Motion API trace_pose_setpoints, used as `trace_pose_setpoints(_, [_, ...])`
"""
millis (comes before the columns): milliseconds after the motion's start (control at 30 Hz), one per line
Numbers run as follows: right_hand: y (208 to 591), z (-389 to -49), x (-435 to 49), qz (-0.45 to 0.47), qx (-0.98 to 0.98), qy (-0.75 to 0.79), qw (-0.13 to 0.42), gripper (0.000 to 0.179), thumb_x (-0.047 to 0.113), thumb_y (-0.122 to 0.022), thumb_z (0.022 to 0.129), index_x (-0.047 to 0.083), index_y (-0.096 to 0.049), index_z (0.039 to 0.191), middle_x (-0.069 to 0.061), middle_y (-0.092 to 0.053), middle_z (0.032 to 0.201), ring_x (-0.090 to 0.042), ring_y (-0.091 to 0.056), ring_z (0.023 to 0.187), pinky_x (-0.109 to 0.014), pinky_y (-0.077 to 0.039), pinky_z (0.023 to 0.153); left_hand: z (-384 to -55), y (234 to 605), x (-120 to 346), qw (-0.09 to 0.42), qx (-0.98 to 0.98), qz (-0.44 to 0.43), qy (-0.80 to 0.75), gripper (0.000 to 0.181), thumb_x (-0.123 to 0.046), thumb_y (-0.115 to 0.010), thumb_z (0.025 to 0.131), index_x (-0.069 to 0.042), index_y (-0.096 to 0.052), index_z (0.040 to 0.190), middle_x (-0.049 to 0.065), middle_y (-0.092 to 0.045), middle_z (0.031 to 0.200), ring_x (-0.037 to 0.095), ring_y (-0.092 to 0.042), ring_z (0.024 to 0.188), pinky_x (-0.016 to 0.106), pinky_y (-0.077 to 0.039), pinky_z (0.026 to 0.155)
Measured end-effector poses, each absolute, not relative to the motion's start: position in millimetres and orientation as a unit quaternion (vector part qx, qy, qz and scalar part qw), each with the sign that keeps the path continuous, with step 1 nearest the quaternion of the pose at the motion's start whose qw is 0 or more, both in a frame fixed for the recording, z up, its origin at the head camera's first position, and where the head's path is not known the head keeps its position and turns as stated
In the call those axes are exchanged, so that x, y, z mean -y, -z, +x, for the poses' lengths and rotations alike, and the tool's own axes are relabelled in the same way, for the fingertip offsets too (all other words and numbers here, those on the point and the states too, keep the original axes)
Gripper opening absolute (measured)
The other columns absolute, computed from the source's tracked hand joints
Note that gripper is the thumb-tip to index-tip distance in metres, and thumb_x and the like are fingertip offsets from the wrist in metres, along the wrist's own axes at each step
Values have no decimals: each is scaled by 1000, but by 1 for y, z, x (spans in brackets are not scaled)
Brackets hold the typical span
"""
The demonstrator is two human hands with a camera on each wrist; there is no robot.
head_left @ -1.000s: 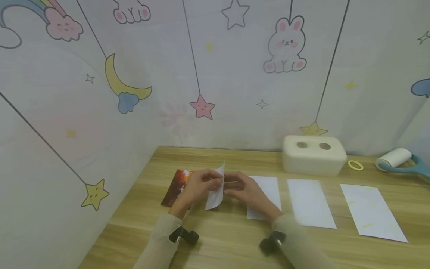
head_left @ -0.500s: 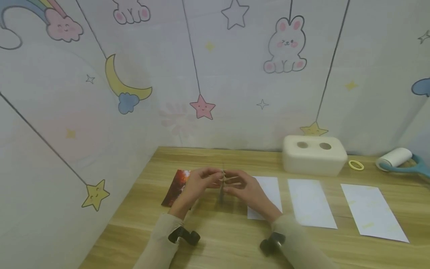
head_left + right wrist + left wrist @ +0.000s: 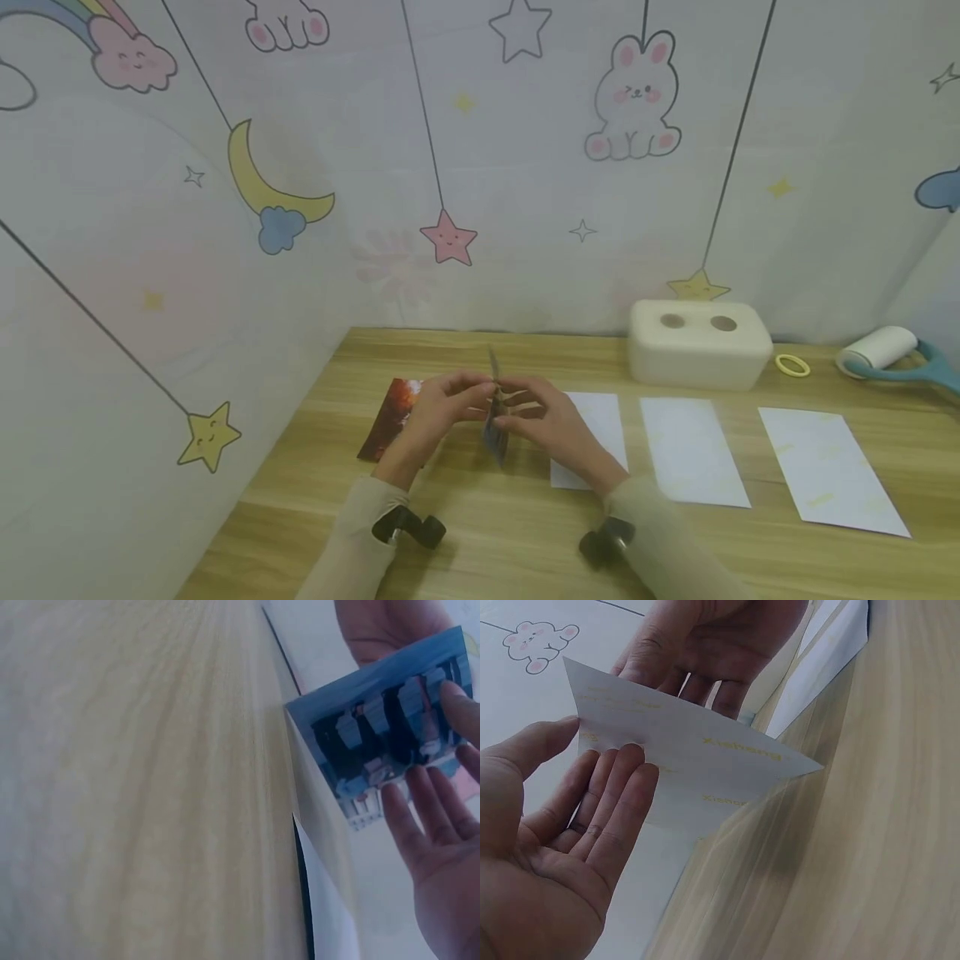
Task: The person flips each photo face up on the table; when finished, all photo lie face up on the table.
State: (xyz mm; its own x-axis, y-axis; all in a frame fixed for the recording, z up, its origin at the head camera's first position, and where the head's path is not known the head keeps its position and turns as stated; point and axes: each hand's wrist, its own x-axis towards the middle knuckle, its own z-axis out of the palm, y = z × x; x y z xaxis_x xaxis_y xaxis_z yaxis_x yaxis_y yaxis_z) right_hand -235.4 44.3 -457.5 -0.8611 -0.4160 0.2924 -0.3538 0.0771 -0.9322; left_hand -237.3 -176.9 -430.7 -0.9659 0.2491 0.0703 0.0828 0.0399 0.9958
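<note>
A photo print (image 3: pixel 495 437) stands upright between the two hands, almost edge-on in the head view. My left hand (image 3: pixel 446 408) holds it from the left, thumb at its edge and fingertips against the white back (image 3: pixel 675 750), which bears yellow lettering. From the other side my right hand (image 3: pixel 551 417) grips it, with the thumb over the picture face. That face (image 3: pixel 382 735) shows dark-clothed figures on blue in the right wrist view. A reddish-dark photo print (image 3: pixel 390 425) lies on the table beside the left hand, partly covered by it.
White cards with faint yellow marks lie in a row to the right: one (image 3: pixel 603 429) partly under the right forearm, then a second (image 3: pixel 693 450) and a third (image 3: pixel 832 471). Behind stand a cream box (image 3: pixel 697 350) with two holes, a yellow ring (image 3: pixel 792 366) and a lint roller (image 3: pixel 881 354).
The held photo print has turned between the hands: its white back faced the head view, then it went edge-on, and now a sliver of the dark picture side shows. Both hands stay nearly in place.
</note>
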Motion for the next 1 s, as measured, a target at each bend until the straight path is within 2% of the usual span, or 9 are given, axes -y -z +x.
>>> trace_pose_setpoints(367, [457, -235, -43, -271, -742, 613, 17, 55, 16, -83, 95, 12, -62, 145, -12, -60, 138, -36, -64, 121, -50, -54, 104, -236, 429, 178, 74, -719, 117, -681, 35, -24, -71, 104, 6, -69, 122, 15, -71, 121, 29, -72, 107, 47, -60, 95])
trace_pose_setpoints(600, [457, -235, -44, -275, -746, 606, 15, 56, 18, -84, 94, 13, -62, 146, -11, -60, 138, -34, -65, 121, -49, -54, 104, -236, 428, 178, 76, -710, 112, -691, 32, -20, -72, 102, 6, -69, 120, 14, -73, 118, 27, -73, 106, 47, -61, 93])
trace_pose_setpoints(1000, [452, -232, -44, -282, -751, 597, -8, 57, 16, -85, 92, 14, -63, 145, -8, -60, 137, -29, -63, 121, -47, -56, 101, -238, 429, 177, 78, -699, 97, -704, 24, -5, -61, 98, 8, -69, 116, 10, -74, 107, 24, -73, 98, 45, -62, 89])
